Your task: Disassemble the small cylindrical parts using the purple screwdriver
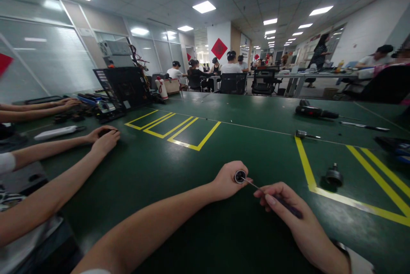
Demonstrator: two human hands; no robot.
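Note:
My left hand (228, 180) is closed around a small cylindrical metal part (238, 177), its round open end facing me and its interior dark. In my right hand (288, 205) is a thin screwdriver (290, 207) with a dark handle. Its slim shaft reaches across to the part's open end; how deep the tip sits, I cannot tell. Both hands are held over the green table (179, 180). To the right of my right hand, a dark round metal part with a short stub on top (334, 175) stands inside yellow tape lines.
Farther back on the right lie a cylindrical metal piece with a shaft (301, 134), a black power screwdriver (315, 112) and a pen-like tool (363, 126). At left, a co-worker's hands (105, 139) hold a dark object near a white tool (57, 132). Black equipment (124, 88) stands behind.

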